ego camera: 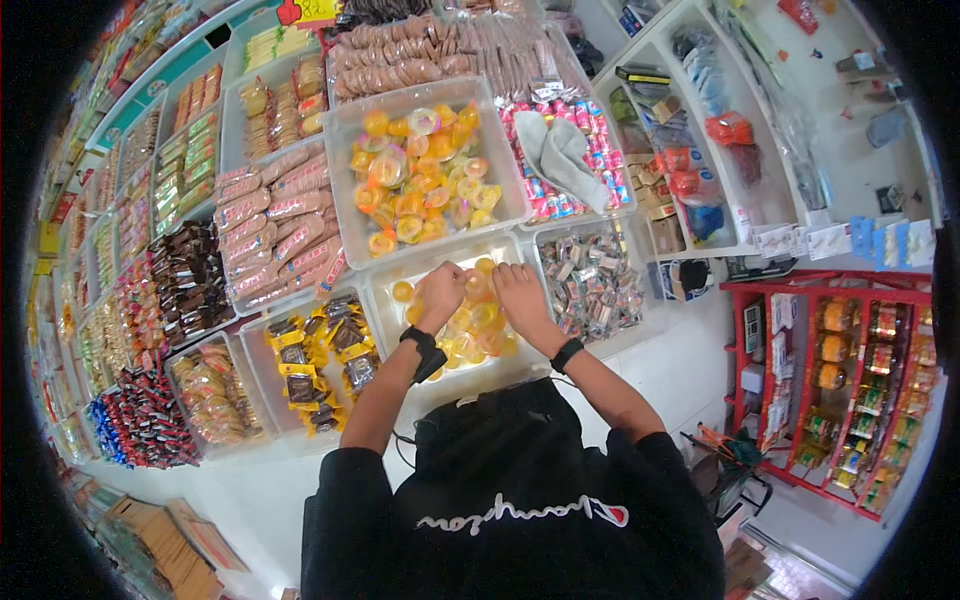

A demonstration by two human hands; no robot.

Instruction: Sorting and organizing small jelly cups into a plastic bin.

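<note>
My left hand [444, 291] is over the left part of a translucent plastic bin [390, 341], its fingers curled near a round yellow jelly cup [475, 283]. Across from it, my right hand [517, 292] reaches over the bin's right side with bent fingers at the jelly cups. Whether either hand grips a cup cannot be made out. Several yellow and orange jelly cups [472, 346] lie loose between the wrists. Behind stands a larger bin [431, 253] full of orange and yellow jelly cups [424, 180]. Both wrists wear black bands.
A grey cloth [562, 154] lies on pink-wrapped sweets at the right. Small wrapped candies [592, 281] fill the bin beside my right hand. Yellow-wrapped snacks [300, 367] and pink packets [277, 225] are at the left. A red metal rack [787, 375] stands farther right.
</note>
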